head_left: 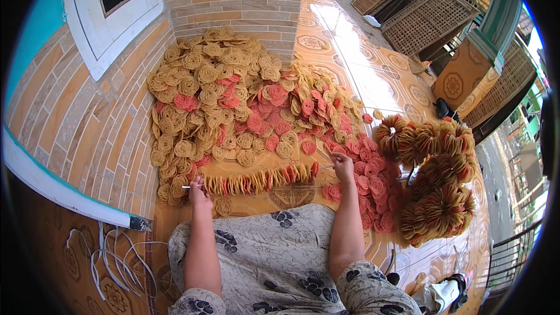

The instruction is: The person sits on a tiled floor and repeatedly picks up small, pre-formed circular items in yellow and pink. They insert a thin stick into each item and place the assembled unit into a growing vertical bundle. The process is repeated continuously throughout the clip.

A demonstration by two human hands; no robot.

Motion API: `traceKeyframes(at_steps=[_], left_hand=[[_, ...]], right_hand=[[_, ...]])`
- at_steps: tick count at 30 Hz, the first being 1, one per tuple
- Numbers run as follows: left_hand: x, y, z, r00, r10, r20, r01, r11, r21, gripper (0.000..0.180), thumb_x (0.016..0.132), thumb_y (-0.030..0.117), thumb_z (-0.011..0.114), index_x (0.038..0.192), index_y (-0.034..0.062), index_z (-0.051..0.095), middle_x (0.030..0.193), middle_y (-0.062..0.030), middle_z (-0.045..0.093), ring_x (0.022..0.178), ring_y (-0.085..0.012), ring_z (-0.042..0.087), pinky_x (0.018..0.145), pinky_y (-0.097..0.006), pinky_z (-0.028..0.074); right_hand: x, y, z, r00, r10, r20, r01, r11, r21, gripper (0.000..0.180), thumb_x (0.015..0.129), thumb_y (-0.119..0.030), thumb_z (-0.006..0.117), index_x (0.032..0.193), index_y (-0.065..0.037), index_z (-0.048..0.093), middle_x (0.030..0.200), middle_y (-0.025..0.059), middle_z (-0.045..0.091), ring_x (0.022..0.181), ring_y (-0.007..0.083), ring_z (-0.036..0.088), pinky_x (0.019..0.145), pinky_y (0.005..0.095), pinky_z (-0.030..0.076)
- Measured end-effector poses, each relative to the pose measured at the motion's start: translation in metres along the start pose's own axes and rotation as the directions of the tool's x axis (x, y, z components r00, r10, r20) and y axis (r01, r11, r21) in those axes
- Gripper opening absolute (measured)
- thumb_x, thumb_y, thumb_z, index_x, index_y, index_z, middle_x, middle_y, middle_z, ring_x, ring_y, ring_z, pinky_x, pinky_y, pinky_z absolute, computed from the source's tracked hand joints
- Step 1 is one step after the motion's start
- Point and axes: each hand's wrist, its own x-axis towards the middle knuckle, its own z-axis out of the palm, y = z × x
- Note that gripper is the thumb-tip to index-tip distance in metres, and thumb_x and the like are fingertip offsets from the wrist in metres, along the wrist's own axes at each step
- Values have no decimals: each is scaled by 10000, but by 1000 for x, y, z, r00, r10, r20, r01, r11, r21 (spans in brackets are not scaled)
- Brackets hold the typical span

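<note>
Across the floor in front of me runs a string of crackers, tan and reddish-orange discs threaded side by side. My left hand is closed at its left end, where a short white strip end sticks out past the fingers. My right hand is beyond the string's right end, apart from it, with thumb and fingers pinched together. A thin reddish shape shows at those fingertips, too small to make out. Beside the right forearm lies a heap of pink crackers.
A large pile of loose tan and pink crackers leans against the brick-patterned wall. Finished-looking bundles of strung crackers lie at right. White plastic strips curl on the tiled floor at lower left. Woven racks stand at far right.
</note>
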Motion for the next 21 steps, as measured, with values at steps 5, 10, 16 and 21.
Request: traceKeyframes(at_steps=[5,10,16,21], left_hand=[[8,-2,-3,999,2,39,-3,1000,11,311,995,408,412,1109,240,647,959,142,619,682,-7,471,585,-204,283],[11,-4,-6,997,36,71,-39,998,52,295,989,393,419,1121,259,645,1024,150,624,778,8,506,639,-213,290],[2,-3,-5,994,40,104,-47,997,62,255,948,420,503,1076,257,652,994,144,623,797,-15,505,684,-233,293],[-5,-1,-3,992,31,124,-34,999,23,217,934,383,555,1066,241,652,1013,135,630,785,-23,503,687,-234,301]], right_hand=[[-17,-3,-10,780,-307,-545,-17,861,-509,243,877,-266,617,916,-43,704,876,187,698,853,319,673,786,412,507],[-22,0,1,901,420,105,-401,902,-161,358,871,-291,600,889,59,672,986,257,668,932,356,657,810,412,508],[-30,16,20,979,79,-186,-161,865,-475,367,813,-212,696,1072,29,601,1009,255,654,955,347,646,812,394,523],[-31,10,21,989,70,-132,-116,914,-388,213,786,-120,671,960,3,663,987,218,662,866,317,654,752,385,531]])
